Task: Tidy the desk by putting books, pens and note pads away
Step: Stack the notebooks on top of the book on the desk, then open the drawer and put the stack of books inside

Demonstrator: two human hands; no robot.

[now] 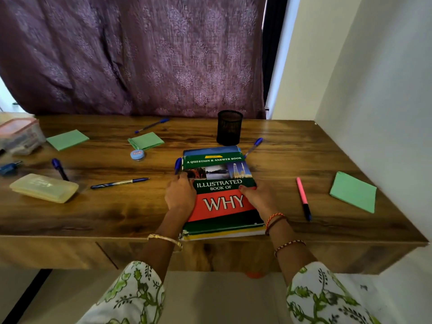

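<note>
The person stands at the wooden bench point(292, 146) with both hands on a stack of books point(222, 195) at its near edge. The left hand point(180, 195) grips the stack's left side, fingers point(183, 177) curled onto the cover; the right hand point(258, 197) grips the right side, thumb on the cover. Just beyond the fingers stands a black mesh pen cup point(229, 127), with a blue pen point(253, 147) beside it. Right of the right hand lie a pink pen point(303, 198) and a green note pad point(354, 191). Left of the left hand lie another blue pen point(119, 183), a yellow case point(44, 188) and two more green pads point(67, 139) point(146, 140).
</note>
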